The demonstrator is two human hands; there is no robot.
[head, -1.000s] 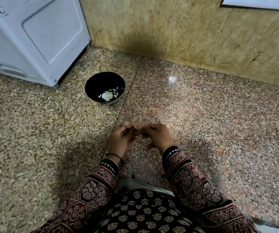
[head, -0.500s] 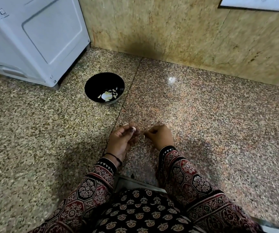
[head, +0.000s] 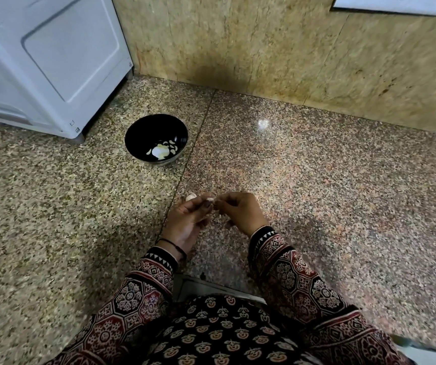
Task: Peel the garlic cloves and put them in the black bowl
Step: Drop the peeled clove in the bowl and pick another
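A black bowl stands on the granite counter, far left of my hands, with several peeled garlic cloves lying in it. My left hand holds a small pale garlic clove at its fingertips. My right hand meets it from the right, its curled fingers pinching at the same clove. Another pale garlic piece shows just beyond my left fingers; whether it is in the hand or on the counter I cannot tell.
A white appliance stands at the back left, close to the bowl. A stone wall closes the back of the counter. A metal edge runs along the counter's front by my body.
My hands drew slightly apart half a second ago and have come back together at the clove, a little higher above the counter.
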